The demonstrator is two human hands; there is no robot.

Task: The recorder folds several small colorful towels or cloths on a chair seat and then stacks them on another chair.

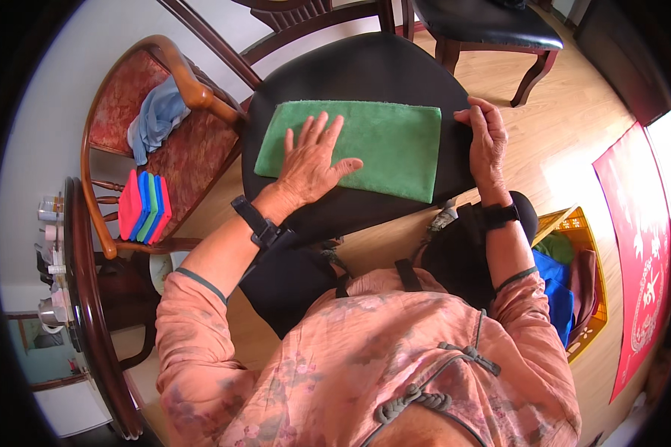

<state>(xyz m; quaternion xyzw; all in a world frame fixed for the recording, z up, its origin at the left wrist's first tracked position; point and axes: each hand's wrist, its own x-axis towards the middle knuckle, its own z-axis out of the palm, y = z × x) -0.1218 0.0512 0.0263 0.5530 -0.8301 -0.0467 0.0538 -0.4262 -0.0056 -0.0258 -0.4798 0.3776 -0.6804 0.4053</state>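
Note:
A green cloth [384, 145], folded into a rectangle, lies flat on the black chair seat [350, 63] in front of me. My left hand [311, 162] rests palm down on the cloth's left half, its fingers spread. Just past the cloth's right edge, by the rim of the seat, is my right hand [487, 141]. Its fingers are curled in, and nothing shows in them. A gap separates this hand from the cloth.
To the left, a wooden armchair [177, 160] holds a stack of folded pink, blue and green cloths [145, 207] and a crumpled light-blue cloth [160, 115]. A yellow basket [590, 328] with coloured cloths stands at my right. Another black chair [492, 30] is farther back.

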